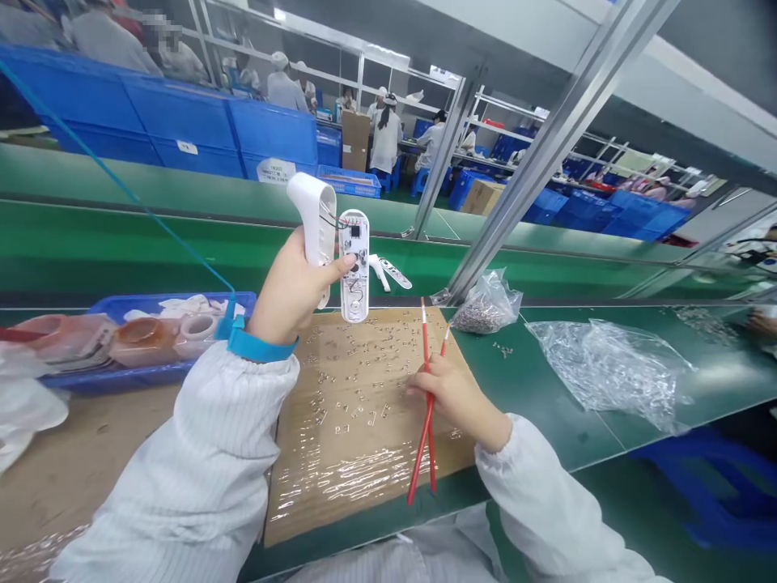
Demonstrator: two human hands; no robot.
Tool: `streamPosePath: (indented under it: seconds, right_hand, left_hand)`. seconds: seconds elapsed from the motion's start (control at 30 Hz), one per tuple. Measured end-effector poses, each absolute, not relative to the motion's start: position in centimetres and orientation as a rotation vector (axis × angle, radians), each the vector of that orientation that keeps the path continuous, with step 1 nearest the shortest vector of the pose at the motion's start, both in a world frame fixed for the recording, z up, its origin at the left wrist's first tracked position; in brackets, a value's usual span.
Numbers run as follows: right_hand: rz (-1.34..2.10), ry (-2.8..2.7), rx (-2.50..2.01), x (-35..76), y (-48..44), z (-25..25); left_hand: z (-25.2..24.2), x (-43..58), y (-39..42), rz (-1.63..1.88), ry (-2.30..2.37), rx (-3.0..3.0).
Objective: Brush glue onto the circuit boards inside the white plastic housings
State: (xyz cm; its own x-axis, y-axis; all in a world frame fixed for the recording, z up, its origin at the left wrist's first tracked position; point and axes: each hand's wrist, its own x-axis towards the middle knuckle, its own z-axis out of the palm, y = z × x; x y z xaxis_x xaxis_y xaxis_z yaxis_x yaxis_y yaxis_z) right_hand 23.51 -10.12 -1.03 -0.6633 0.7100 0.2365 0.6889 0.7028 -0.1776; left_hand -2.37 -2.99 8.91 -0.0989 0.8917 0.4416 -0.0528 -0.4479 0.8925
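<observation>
Cardboard under shiny clear film lies on a green surface, strewn with small metal pieces. Above its far edge, the person's left hand grips two white parts side by side: fingers round a curved shell, thumb against a flat casing half, its circuit board facing the person. Thin wires bridge the two near the top. From where I stand, those wires seem the weak point: best to hold the parts close together, so nothing tugs, and to rest the thumb on the rim rather than press the board. Lower and to the right, the right hand is closed round two slim red sticks that cross just below its grip, their upper tips pointing away from the body. I cannot tell whether its fingertips touch the film. A light, steady wrist would suit here, as a careless sweep could scatter the loose pieces. Beyond the sheet, to the right, sits a clear bag of small parts; another opened unit lies farther back
</observation>
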Motion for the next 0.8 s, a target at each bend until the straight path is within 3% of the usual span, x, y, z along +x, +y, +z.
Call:
streamPosePath:
  seconds: [0.53,0.8]
  right_hand:
    - [0.204,-2.839,-1.145,18.2,-7.5,-2.2]
    - [0.238,-2.588,-1.175,19.7,-7.8,-1.0]
  left_hand:
    - [9.7,-2.3,-3.2,1.676,0.761,1.157]
    - [9.0,-1.7,-2.9,1.674,0.719,0.997]
